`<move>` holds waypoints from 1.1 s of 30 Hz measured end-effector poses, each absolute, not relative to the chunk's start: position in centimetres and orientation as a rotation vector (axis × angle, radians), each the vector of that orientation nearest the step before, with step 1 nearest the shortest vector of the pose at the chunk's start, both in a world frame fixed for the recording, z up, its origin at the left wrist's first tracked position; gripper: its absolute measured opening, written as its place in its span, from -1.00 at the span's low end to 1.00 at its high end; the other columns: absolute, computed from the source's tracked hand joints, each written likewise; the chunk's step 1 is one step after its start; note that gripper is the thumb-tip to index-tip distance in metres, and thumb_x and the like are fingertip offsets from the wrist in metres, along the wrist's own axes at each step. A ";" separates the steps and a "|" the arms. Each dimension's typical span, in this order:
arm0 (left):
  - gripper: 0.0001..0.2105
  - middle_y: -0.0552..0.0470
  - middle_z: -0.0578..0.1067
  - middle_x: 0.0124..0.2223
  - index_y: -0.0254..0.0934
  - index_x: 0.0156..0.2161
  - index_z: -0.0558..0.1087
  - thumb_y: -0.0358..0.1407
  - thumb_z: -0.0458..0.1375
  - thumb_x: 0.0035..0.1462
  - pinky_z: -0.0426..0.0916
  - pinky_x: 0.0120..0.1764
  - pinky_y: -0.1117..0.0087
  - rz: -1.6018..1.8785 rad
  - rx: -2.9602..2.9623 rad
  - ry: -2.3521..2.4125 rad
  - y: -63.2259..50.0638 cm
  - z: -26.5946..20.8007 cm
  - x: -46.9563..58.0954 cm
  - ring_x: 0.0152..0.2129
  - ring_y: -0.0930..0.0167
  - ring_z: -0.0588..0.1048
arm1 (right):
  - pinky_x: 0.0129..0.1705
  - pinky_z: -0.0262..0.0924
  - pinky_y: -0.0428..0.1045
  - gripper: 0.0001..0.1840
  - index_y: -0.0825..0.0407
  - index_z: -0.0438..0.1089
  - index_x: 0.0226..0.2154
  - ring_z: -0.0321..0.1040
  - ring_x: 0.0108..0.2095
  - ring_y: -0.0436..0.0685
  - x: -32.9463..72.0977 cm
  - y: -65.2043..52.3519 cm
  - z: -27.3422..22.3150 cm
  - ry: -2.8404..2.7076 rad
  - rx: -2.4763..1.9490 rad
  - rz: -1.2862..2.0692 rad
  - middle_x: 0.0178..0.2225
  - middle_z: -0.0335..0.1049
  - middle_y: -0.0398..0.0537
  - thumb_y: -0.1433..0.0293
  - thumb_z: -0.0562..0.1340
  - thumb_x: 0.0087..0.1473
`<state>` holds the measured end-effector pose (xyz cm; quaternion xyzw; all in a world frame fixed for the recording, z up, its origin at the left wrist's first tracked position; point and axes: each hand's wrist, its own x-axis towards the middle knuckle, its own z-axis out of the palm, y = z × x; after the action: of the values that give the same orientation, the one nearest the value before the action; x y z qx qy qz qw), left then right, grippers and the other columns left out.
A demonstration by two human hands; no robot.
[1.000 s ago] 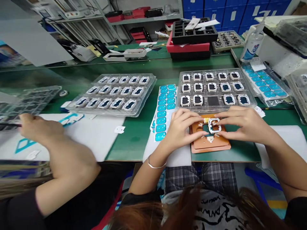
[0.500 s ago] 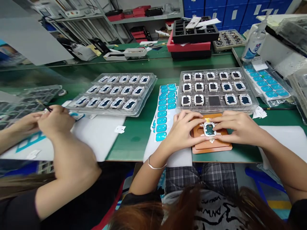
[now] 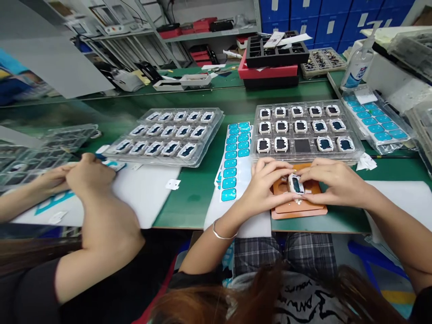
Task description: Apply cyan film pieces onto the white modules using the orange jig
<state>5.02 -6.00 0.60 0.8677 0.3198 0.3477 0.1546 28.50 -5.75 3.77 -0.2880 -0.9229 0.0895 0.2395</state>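
Observation:
Between my two hands a white watch case point(image 3: 296, 184) with a dark inside is held, tilted over an orange fixture plate point(image 3: 300, 209). My left hand point(image 3: 261, 186) grips its left side, thumb at the lower edge and fingers near the top. From the right, my right hand point(image 3: 334, 183) closes on the same case with thumb and fingertips. Just beyond, a clear plastic tray point(image 3: 307, 155) carries rows of similar white cases, with one dark vacant pocket in the front row. Left of my left hand lie sheets of blue stickers point(image 3: 230, 173).
A co-worker's hands point(image 3: 89, 173) work at the left, by a second tray of white cases point(image 3: 199, 155). Black and red boxes point(image 3: 270, 72) are stacked behind. A pump bottle point(image 3: 356, 67) and bagged blue stickers point(image 3: 380, 119) stand at the right.
The watch case has gone from lying nearly flat on the orange plate to being tilted up between my fingers. The whole view has shifted slightly.

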 end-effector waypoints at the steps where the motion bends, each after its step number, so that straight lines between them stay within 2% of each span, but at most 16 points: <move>1: -0.50 -0.11 0.46 0.06 -0.17 0.08 0.42 0.05 0.23 0.12 0.20 0.09 0.06 1.045 2.488 0.889 -6.1 0.5 5.2 0.01 0.20 0.27 | -0.40 0.22 -0.03 -0.79 0.04 0.44 -0.25 0.33 -0.38 0.11 28.4 -5.8 3.7 -2.486 -0.801 0.292 -0.40 0.45 -0.04 0.27 0.29 0.07; 6: -0.30 -0.15 0.38 0.14 -0.11 0.30 0.19 0.12 0.17 0.13 0.20 0.09 0.08 1.175 2.562 0.751 -6.3 0.3 5.6 0.02 0.21 0.27 | -0.39 0.24 -0.09 -0.62 -0.03 0.22 -0.26 0.34 -0.41 0.01 27.5 -5.9 3.0 -2.098 -0.704 0.819 -0.38 0.38 -0.17 0.32 0.39 -0.08; 8: -0.34 -0.12 0.40 0.12 -0.05 0.31 0.16 0.07 0.17 0.17 0.22 0.07 0.11 1.249 2.584 0.759 -6.3 0.4 5.5 0.00 0.23 0.30 | -0.36 0.26 -0.10 -0.57 -0.04 0.17 -0.21 0.38 -0.36 0.01 27.3 -5.9 2.6 -1.974 -0.630 1.084 -0.32 0.41 -0.15 0.35 0.40 -0.05; 13: -0.49 -0.03 0.49 0.01 -0.02 0.23 0.30 -0.08 0.21 0.20 0.26 -0.02 0.17 1.431 2.632 0.792 -6.3 0.6 5.4 -0.08 0.26 0.31 | -0.32 0.27 -0.09 -0.54 -0.04 0.10 -0.14 0.41 -0.35 -0.01 27.4 -5.6 2.2 -1.839 -0.501 1.552 -0.24 0.49 -0.07 0.25 0.36 0.07; 17: -0.57 -0.03 0.54 -0.08 -0.09 0.13 0.41 -0.07 0.23 0.18 0.28 -0.08 0.18 1.583 2.623 0.775 -6.3 0.5 5.6 -0.16 0.28 0.33 | -0.24 0.31 -0.05 -0.52 -0.04 0.10 -0.11 0.45 -0.32 0.02 27.5 -5.6 2.5 -1.766 -0.491 1.710 -0.26 0.51 -0.09 0.18 0.35 0.09; 22: -0.58 -0.02 0.57 -0.18 -0.14 -0.01 0.49 0.05 0.23 0.12 0.30 -0.13 0.20 1.715 2.585 0.770 -6.2 0.5 5.8 -0.22 0.30 0.37 | -0.05 0.30 0.07 -0.52 -0.03 0.17 -0.10 0.49 -0.20 0.10 27.2 -6.1 2.8 -1.538 -0.537 1.939 -0.25 0.51 -0.08 0.20 0.38 0.03; 26: -0.65 0.00 0.58 -0.22 -0.21 -0.10 0.49 -0.03 0.29 0.10 0.34 -0.19 0.25 1.781 2.516 0.738 -6.2 0.7 5.9 -0.27 0.34 0.42 | 0.03 0.26 0.10 -0.56 -0.01 0.25 -0.11 0.48 -0.11 0.13 26.8 -6.4 3.0 -1.340 -0.551 2.068 -0.19 0.53 -0.03 0.26 0.39 0.01; 28: -0.68 0.01 0.59 -0.24 -0.22 -0.12 0.49 -0.07 0.30 0.11 0.36 -0.20 0.27 1.771 2.489 0.728 -6.2 0.7 5.9 -0.27 0.35 0.44 | 0.00 0.28 0.06 -0.60 0.00 0.27 -0.11 0.49 -0.14 0.10 26.7 -6.5 3.1 -1.274 -0.520 2.115 -0.19 0.54 -0.04 0.31 0.38 0.02; 33: -0.70 0.00 0.60 -0.23 -0.23 -0.14 0.47 -0.12 0.33 0.09 0.39 -0.20 0.26 1.784 2.437 0.753 -6.3 0.8 5.8 -0.30 0.36 0.47 | -0.21 0.37 -0.04 -0.64 0.02 0.31 -0.06 0.49 -0.38 0.00 26.4 -6.8 3.5 -1.161 -0.521 2.177 -0.27 0.54 -0.09 0.42 0.33 0.07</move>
<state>5.80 -6.35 0.81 0.7828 0.2418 0.5732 0.0147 26.41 -6.78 3.45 -0.1968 -0.4384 0.8223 0.3048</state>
